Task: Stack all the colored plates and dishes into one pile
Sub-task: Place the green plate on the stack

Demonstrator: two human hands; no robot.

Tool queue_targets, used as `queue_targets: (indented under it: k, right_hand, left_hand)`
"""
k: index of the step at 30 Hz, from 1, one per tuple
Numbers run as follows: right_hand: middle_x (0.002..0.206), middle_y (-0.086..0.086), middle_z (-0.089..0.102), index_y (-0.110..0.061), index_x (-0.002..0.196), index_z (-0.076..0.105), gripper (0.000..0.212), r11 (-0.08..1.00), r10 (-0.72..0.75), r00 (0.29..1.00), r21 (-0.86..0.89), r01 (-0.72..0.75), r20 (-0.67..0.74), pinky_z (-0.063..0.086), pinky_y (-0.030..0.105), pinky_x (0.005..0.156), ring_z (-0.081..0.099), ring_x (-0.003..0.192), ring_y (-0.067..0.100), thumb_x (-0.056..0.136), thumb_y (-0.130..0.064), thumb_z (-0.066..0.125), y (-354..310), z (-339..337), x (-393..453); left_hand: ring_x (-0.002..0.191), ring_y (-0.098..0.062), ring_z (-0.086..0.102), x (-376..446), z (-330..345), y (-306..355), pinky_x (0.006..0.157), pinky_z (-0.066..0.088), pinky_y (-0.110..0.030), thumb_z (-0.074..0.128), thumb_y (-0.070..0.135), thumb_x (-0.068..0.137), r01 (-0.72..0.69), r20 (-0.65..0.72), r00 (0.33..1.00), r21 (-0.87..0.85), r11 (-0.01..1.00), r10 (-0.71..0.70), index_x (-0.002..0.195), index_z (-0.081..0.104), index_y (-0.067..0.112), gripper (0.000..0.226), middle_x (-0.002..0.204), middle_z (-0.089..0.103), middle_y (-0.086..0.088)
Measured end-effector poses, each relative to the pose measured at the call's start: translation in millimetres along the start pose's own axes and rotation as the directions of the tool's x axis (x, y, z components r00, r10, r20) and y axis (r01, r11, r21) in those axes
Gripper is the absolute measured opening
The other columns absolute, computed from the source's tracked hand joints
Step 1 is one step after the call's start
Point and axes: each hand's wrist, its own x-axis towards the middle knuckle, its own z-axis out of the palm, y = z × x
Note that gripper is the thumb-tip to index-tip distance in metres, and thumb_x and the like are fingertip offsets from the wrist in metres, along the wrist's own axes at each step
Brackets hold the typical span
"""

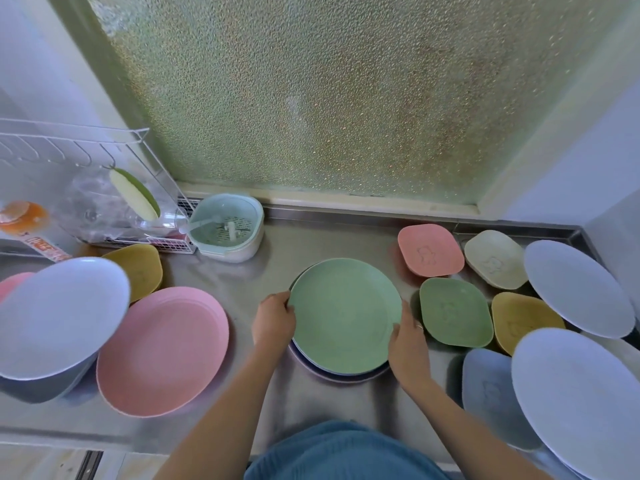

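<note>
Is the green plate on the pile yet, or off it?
On it. The green plate lies flat over a bluish plate's rim, with the left hand and right hand holding its edges.

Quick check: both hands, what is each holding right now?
Left hand: grips the green plate at its left rim.
Right hand: holds the same plate's right rim.

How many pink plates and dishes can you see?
3: a big pink plate at front left, a pink edge peeking behind the tilted white plate, and a pink square dish at back right. Others may be hidden.
</note>
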Motion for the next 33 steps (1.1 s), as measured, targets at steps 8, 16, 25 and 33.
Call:
queue_targets:
  k: [8,16,25,33]
  right_hand:
    - [0.120,0.019,0.052,-0.020,0.147,0.020,0.055,0.996,-0.081,0.995,-0.021,0.083,0.049,0.043,0.039,0.082,0.054,0.101,0.033,0.095,-0.007,0.035,-16,12,-1]
    - [0.126,0.019,0.048,-0.018,0.146,0.018,0.055,0.983,-0.158,0.978,-0.067,0.168,0.134,0.046,0.042,0.085,0.052,0.108,0.035,0.095,-0.007,0.034,-34,29,-9]
    - [0.118,0.011,0.062,-0.012,0.121,0.059,0.060,0.726,-0.657,0.752,-0.227,0.649,0.053,0.047,0.047,0.084,0.060,0.104,0.035,0.065,0.007,0.067,-89,43,-48]
    - [0.144,0.001,0.036,-0.022,0.135,0.039,0.044,0.673,-0.674,0.584,0.050,0.738,0.453,0.049,0.037,0.085,0.055,0.111,0.024,0.092,-0.015,0.041,-175,124,-102]
  left_hand:
    - [0.075,-0.037,0.058,-15,-14,-20,0.062,0.049,-0.037,0.043,0.002,0.078,0.084,-0.067,0.994,0.035,0.996,-0.081,0.088,0.064,0.008,0.024,0.082,0.065,-0.014]
    - [0.072,-0.036,0.058,-34,-28,-47,0.058,0.043,-0.034,0.042,-0.001,0.078,0.169,-0.171,0.969,-0.049,0.984,-0.176,0.093,0.068,0.006,0.031,0.079,0.066,-0.016]
    - [0.087,-0.031,0.057,-47,-57,-94,0.067,0.045,-0.034,0.040,0.020,0.093,0.237,-0.391,0.893,-0.012,0.971,-0.223,0.099,0.064,0.014,0.026,0.099,0.065,-0.010]
    - [0.124,-0.039,0.038,-58,-129,-172,0.090,0.041,-0.051,0.035,0.001,0.087,0.563,-0.412,0.723,-0.113,0.819,-0.554,0.129,0.037,0.003,0.042,0.140,0.037,-0.019]
